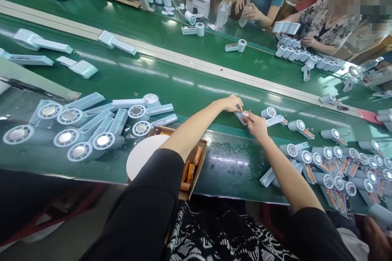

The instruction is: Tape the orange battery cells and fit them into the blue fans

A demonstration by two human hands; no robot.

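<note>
My left hand (232, 103) and my right hand (256, 124) meet over the green belt, fingers pinched around a pale blue fan part (241, 118). Its open handle channel shows between them, and the rest is hidden by my fingers. What the left fingertips pinch is too small to make out. Right of my right hand lies another fan unit (269, 112) with its handle pointing right. Below my left forearm is a cardboard box (200, 163) of orange cylindrical cells (191, 171), beside a white round disc (142, 153).
Several fan units (104, 140) without visible cells are heaped at left; several with orange cells (327, 153) crowd the right. A pale rail (196, 64) divides the belts. People work across it; another person's hand (378, 234) shows at lower right.
</note>
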